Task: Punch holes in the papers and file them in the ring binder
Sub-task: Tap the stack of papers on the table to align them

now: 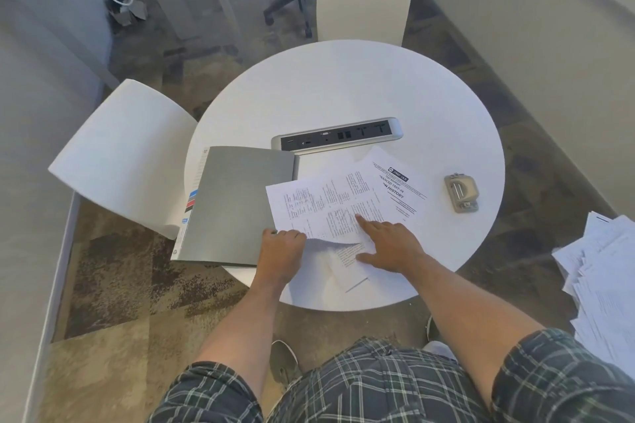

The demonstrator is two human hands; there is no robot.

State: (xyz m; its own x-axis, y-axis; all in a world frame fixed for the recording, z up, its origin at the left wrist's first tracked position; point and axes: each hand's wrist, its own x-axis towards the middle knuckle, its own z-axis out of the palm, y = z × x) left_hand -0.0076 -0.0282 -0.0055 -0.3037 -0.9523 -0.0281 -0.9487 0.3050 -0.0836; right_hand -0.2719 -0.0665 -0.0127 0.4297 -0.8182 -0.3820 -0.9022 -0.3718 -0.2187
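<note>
Hands (338,245) on papers (323,203); binder (237,203) left, hole punch (461,192) right.

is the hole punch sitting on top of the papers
No, the hole punch sits on the bare table, apart from the papers.

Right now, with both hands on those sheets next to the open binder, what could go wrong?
1. The left hand pinches a curled sheet edge; pulling could crease or tear the papers.
2. The binder overhangs the table at its near corner, so a nudge might tip it off.
3. The hole punch sits apart to the right; a reach could let the sheets under the right hand slide.
</note>
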